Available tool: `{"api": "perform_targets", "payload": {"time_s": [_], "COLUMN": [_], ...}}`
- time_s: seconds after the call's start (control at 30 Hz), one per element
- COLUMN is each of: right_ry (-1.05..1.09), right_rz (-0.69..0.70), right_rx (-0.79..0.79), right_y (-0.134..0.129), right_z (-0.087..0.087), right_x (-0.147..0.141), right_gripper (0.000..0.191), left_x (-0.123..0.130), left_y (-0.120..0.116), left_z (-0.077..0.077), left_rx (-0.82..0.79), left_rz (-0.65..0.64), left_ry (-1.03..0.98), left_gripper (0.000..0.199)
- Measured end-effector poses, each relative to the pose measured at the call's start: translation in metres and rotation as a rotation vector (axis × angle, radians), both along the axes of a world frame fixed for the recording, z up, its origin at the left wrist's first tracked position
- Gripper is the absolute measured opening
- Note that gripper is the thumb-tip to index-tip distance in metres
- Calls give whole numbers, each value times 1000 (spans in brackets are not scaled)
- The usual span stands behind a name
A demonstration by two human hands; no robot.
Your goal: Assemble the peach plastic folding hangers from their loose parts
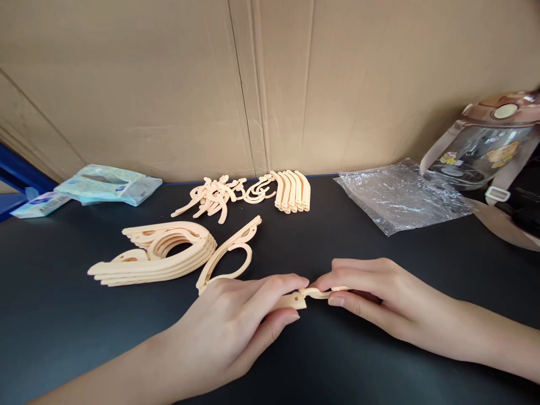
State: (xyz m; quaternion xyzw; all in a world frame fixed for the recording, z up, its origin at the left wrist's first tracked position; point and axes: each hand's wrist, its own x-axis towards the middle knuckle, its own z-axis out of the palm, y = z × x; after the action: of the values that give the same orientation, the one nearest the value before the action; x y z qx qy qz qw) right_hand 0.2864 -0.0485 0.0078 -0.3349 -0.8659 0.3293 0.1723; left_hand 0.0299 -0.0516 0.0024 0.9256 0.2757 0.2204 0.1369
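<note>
Now I'm watching left hand point(248, 323) gripping bar point(292, 302), right hand point(375, 298) pinching curved piece point(317, 293); both meeting between hands, over table point(312, 242). Risk, I'm judging: any slack pinch letting curved piece slip, skew; left hand nudging hanger point(228, 246) just behind.

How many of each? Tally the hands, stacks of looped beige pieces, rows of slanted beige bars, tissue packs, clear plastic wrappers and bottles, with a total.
Hands, left hand and right hand: 2
Stack of looped beige pieces: 1
Row of slanted beige bars: 1
Tissue packs: 2
Clear plastic wrapper: 1
Bottle: 1
Total: 8
</note>
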Motion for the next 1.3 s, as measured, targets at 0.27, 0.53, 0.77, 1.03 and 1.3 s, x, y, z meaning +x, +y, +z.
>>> {"api": "perform_targets", "payload": {"time_s": [0.27,0.53,0.77,1.03,1.3], "right_ry": [-71,-152,-93,-34,81], "right_rz": [88,130,41,4,-21], "right_rx": [247,445,229,191,17], "right_y": [-6,-9,-2,-1,2], "right_z": [0,-2,1,-2,3], "right_x": [0,-7,-2,2,-2], "right_gripper": [28,27,29,25,23], "left_x": [-1,5,3,2,3], "left_y": [-1,-4,-2,-1,-2], "left_z": [1,2,0,1,1], "left_rx": [-32,-18,-98,-99,-98], "left_rz": [-66,-126,-47,-15,-12], "left_ry": [49,55,33,40,-7], "left_gripper": [19,10,21,21,23]}}
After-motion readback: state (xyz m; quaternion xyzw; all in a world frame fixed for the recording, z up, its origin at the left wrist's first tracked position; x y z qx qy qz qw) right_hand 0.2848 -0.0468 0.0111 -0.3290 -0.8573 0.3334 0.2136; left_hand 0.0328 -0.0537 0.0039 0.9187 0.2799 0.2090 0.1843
